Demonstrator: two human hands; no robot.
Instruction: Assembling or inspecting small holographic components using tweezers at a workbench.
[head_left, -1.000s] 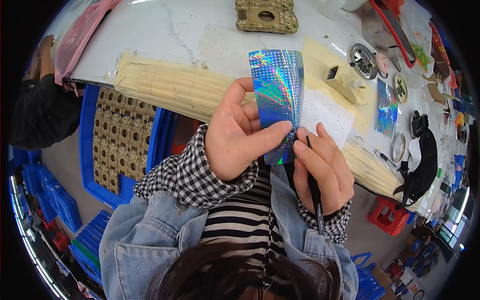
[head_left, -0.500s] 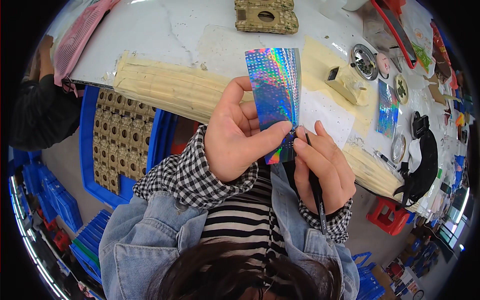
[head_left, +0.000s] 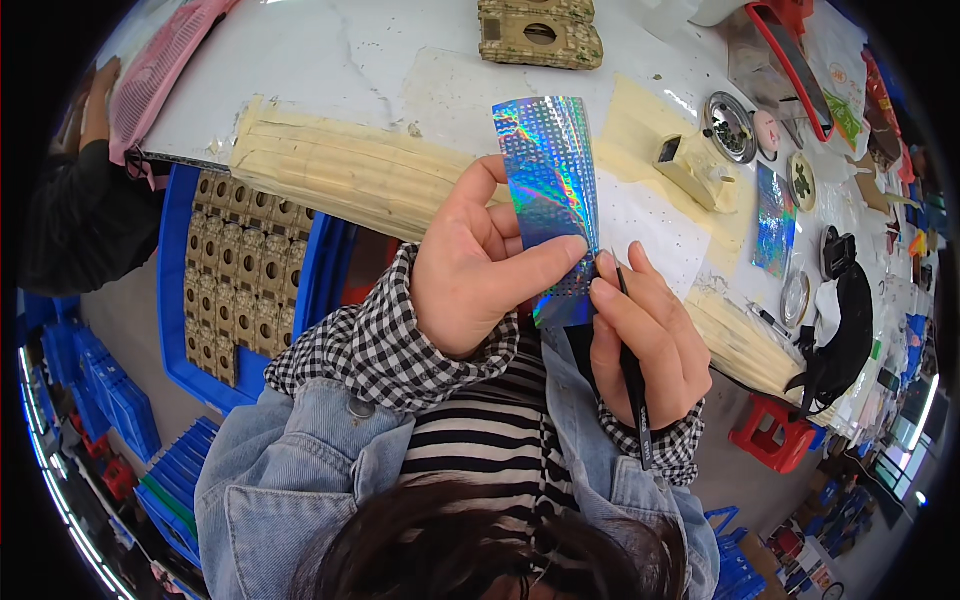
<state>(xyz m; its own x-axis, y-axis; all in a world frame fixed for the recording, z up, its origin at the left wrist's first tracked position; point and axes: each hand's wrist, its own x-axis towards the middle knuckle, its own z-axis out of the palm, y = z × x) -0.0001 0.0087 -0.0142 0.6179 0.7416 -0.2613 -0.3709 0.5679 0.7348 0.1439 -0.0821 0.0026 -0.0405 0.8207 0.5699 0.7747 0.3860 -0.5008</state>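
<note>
- Left hand: grip pinching blue holographic foil sheet, thumb in front; same hold as previous frame.
- Sheet: between both hands, overlapping desk in view; rainbow glare reduced, bluer.
- Right hand: grip pinching slim black pointed tool beside sheet's right edge.

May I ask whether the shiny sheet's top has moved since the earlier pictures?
Yes, the top of the shiny sheet shifted slightly left against the camouflage part above.

Glossy, smooth-looking holographic foil sheet
</note>
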